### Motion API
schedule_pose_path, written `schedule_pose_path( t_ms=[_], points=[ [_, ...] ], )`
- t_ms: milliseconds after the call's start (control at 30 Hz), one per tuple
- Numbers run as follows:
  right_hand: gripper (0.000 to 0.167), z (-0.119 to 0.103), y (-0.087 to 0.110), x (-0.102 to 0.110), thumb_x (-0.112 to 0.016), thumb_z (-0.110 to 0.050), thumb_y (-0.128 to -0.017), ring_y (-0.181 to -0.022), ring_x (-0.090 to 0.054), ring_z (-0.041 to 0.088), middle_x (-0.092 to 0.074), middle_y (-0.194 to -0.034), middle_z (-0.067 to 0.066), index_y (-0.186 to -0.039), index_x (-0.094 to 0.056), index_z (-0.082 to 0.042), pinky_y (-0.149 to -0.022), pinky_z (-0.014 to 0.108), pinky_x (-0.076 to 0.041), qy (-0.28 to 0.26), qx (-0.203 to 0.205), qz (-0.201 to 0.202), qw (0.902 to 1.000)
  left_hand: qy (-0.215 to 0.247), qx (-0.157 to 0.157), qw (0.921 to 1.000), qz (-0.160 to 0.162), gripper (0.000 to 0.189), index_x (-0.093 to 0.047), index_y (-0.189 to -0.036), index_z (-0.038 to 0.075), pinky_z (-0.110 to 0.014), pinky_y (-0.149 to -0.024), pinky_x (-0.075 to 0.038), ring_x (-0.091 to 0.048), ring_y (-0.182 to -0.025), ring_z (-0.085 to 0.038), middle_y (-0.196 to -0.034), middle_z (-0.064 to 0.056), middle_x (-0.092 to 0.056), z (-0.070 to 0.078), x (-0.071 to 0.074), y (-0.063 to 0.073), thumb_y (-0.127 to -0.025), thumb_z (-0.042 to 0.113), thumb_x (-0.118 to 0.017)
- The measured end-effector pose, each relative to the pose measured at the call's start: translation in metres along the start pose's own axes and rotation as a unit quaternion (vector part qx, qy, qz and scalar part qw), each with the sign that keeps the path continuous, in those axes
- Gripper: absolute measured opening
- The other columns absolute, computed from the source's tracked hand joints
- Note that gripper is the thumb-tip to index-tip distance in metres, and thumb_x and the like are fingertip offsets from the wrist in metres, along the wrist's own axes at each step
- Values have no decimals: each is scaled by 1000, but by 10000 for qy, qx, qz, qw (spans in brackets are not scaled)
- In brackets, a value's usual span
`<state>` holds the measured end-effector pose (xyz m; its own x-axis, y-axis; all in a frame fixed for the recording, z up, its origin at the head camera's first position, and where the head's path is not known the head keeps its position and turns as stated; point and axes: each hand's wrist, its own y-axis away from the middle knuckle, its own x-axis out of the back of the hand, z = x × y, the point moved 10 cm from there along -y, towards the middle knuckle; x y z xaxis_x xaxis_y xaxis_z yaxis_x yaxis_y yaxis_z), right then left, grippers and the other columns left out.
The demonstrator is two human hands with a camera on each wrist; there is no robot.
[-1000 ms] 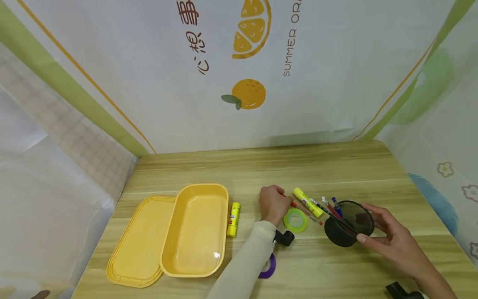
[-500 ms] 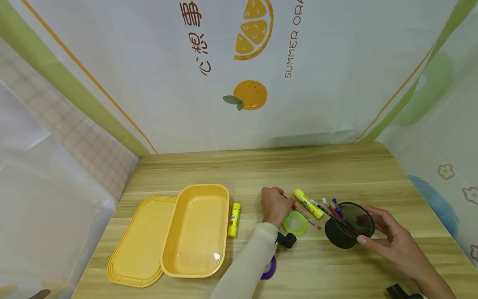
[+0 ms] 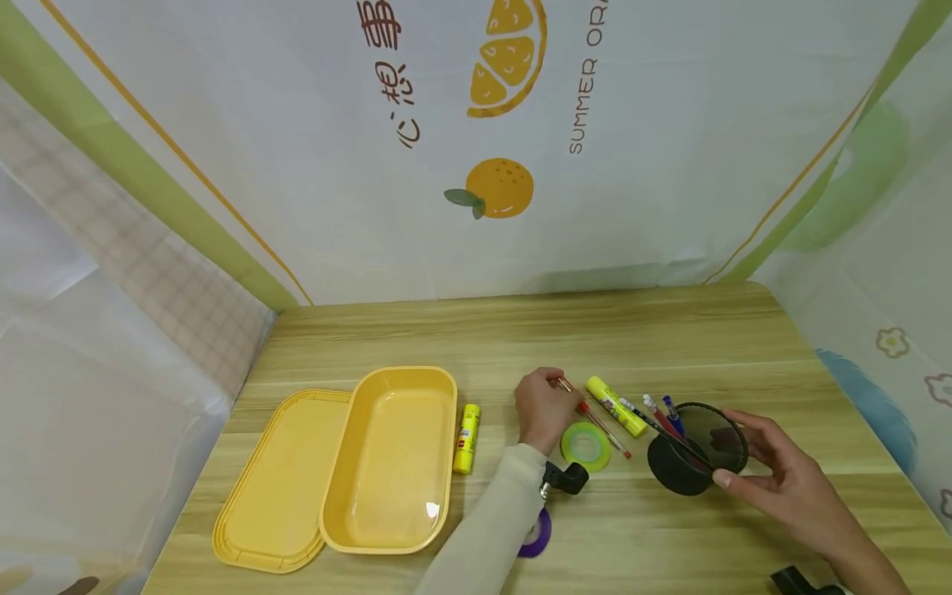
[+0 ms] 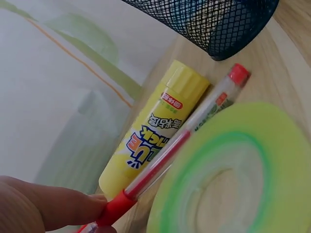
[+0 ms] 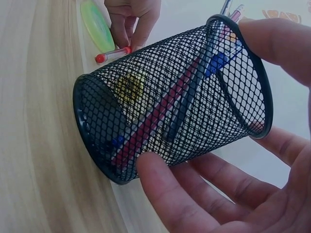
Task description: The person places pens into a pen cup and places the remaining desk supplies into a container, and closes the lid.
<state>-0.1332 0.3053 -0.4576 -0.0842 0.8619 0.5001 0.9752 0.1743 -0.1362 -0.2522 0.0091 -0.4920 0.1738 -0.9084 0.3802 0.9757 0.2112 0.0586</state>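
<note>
My left hand (image 3: 545,411) pinches a clear pen with red ends (image 4: 160,162) by its red grip section. Close beside the pen lie a yellow glue stick (image 3: 616,406) and a roll of lime-green tape (image 3: 585,447). At the right, my right hand (image 3: 790,487) holds a black mesh pen cup (image 5: 160,97), with fingers and thumb around it. The cup leans, its mouth toward the right hand in the head view. Inside it stand a dark red pencil (image 5: 155,116), a blue pen (image 5: 216,63) and a dark, slender stick-shaped item (image 5: 182,109).
On the left, a yellow plastic box (image 3: 390,463) overlaps its yellow lid (image 3: 278,483). Another glue stick (image 3: 466,439) lies along the box's right side. A purple tape roll (image 3: 537,535) is partly hidden by the left sleeve. Fabric walls enclose the wooden table (image 3: 595,330).
My left hand has shifted slightly left, and the pen's far end has moved a little left and toward me. The pen cup and right hand stay nearly still.
</note>
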Motion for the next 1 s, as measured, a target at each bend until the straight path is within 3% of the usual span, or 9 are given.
schedule_pose_path(
  t_ms=[267,567,1000],
  points=[
    [78,1,-1,0,-75,6,-94,-118,-62,-9,-65,-132,-12,-161,-39,-9,-72,29,-65,-93,17,91,9999,1037,327,9941,16,41,-77,-119,2,-26,-73,-61,-70,-86,-14,-101,-8,-75,-12,2,-3,-80,1,-88],
    [77,0,0,-1,-73,6,-95,-121,-60,-11,-63,-133,-14,-162,-36,-7,-74,29,-65,-46,70,2,10000,1717,590,9833,153,50,-71,-129,2,-27,-71,-62,-72,-87,-15,-105,-10,-73,-17,6,-3,-81,-2,-85],
    [78,0,0,0,-73,10,-93,-121,-62,-9,-65,-132,-10,-161,-38,-6,-71,30,-65,-192,159,106,9996,2754,675,9588,-141,44,-68,-129,-4,-38,-73,-67,-75,-77,-17,-107,-16,-74,-12,7,3,-87,-4,-80]
  ],
)
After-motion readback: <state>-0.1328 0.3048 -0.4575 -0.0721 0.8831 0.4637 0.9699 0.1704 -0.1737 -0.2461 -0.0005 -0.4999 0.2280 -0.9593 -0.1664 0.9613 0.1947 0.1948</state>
